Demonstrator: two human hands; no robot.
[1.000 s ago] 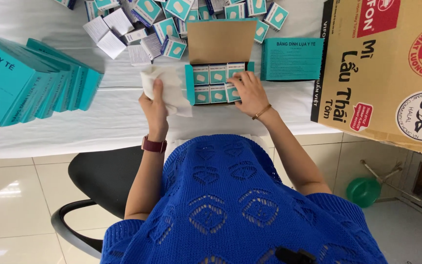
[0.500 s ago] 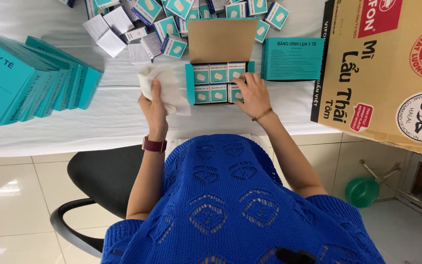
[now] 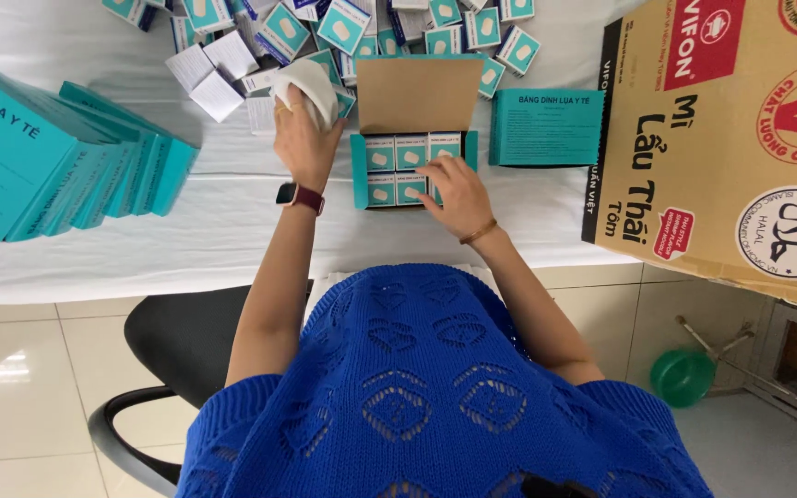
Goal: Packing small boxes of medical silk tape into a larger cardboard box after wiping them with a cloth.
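My left hand is clamped on a crumpled white paper over the loose small boxes, keeping it clear, while my right hand rests flat with fingers apart on the open teal carton, steadying the packs.

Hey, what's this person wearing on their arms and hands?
Both forearms are bare. The left hand has a dark red watch at the wrist; the right hand has a thin brown bracelet. Short sleeves of a blue openwork knitted top cover the upper arms.

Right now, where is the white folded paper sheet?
In the head view, the white paper sheet is held up in the left hand, left of the open teal carton and just before the pile of small teal boxes.
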